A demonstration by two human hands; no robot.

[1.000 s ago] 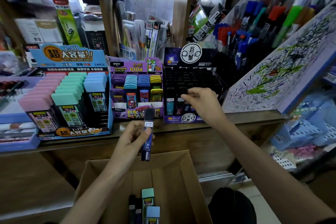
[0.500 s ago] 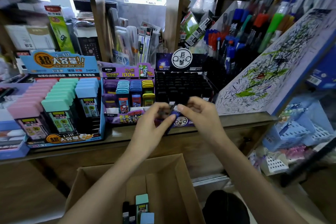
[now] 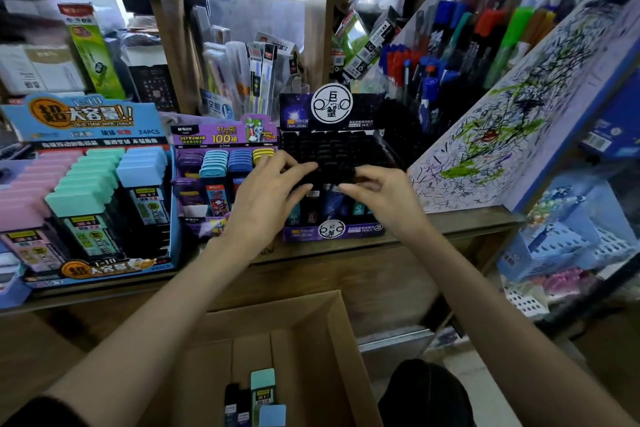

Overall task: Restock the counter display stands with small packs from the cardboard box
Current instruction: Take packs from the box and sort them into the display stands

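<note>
Cardboard box (image 3: 311, 333) sat open below the edge of the wooden counter (image 3: 363, 250). A few small packs (image 3: 262, 390) lay at its bottom: one mint-capped, a couple black, one pale blue.

Both hands were up at the black display stand (image 3: 332, 104), which sat on the counter between the purple stand (image 3: 225, 139) and the scribbled board (image 3: 519, 135).

Left hand (image 3: 266, 198): fingers fairly straight and spread, tips resting on the rows of black caps, gripping nothing.

Right hand (image 3: 384, 198): fingers curled, thumb and forefinger closed together on the black top of a dark blue pack (image 3: 333, 200).

That pack stood in the stand's front row, slightly tilted, with other packs on either side, just below the gap between the two hands.

Blue stand (image 3: 86, 121) at far left held pink, mint and pale blue caps in stepped rows.

Pens (image 3: 426, 59) crowded the shelf behind, too blurred to tell apart
</note>
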